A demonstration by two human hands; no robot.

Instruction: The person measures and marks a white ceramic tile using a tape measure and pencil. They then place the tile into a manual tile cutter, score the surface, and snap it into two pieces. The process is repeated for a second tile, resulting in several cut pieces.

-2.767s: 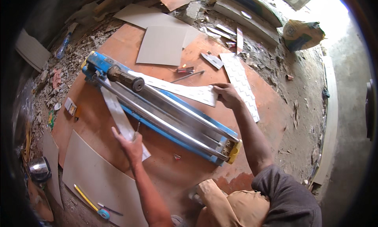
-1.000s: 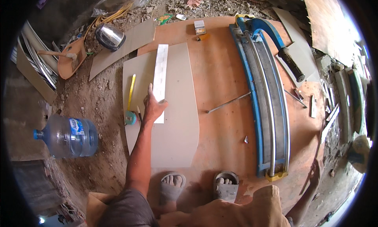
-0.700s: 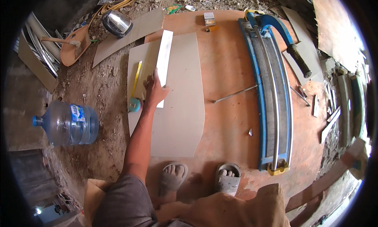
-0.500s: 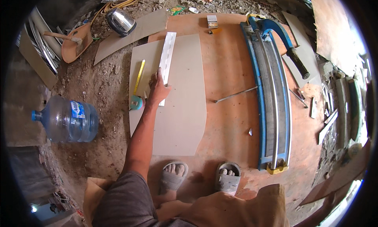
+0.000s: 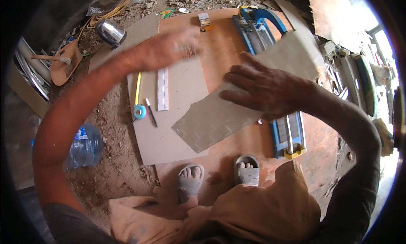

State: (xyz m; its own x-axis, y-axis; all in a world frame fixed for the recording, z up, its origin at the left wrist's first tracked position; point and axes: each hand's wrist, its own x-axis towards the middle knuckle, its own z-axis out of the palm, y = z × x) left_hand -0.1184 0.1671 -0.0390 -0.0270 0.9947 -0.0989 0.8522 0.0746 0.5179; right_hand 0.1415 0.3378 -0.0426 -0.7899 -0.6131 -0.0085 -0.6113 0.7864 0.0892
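Observation:
My right hand [image 5: 264, 89] grips a grey tile piece [image 5: 211, 119] with a patterned face, its fingers spread across the upper side. The piece is slanted and hides the middle of the blue tile cutter [image 5: 277, 136]. Blurred by motion, my left hand [image 5: 179, 45] hovers over the far part of a large beige tile [image 5: 186, 83], and its fingers are smeared. On that tile lie a white strip [image 5: 163, 91] with dark dashes, a pen [image 5: 151, 113] and a turquoise tape measure [image 5: 139, 112] with its yellow blade drawn out.
An orange-brown board [image 5: 220, 66] lies under the tile and cutter. Left are a large water bottle [image 5: 86, 146], a metal kettle [image 5: 111, 33] and an orange dustpan-like scoop [image 5: 66, 64]. A small box [image 5: 204, 19] sits at the far edge. Rubble [image 5: 169, 1] lies beyond.
My left hand has let go of the white strip and lifted away, leaving it on the tile. My right hand has come into view with the tile piece. The view has shifted.

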